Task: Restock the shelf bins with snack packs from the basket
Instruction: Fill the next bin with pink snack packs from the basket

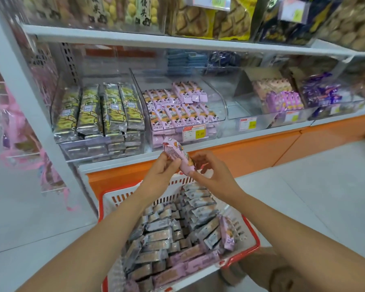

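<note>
A: The shelf [198,44] rises beyond the fingers; the clear bin [220,114] of pink-and-orange packs sits just above and ahead of them. What could go wrong here?

B: That bin looks heaped near its front lip, so another pack could slide off and drop.

A: And the basket [249,252]?

B: It sits directly under the fingers, full of grey and pink packs; a fumble likely lands there.

A: The grip?

B: The left hand [159,174] is clamped on the pink snack pack [178,158] from the side; the right hand [214,173] pinches its lower end, fingers [198,160] closed. Slick film, held by both hands, could twist loose at the handover.
</note>
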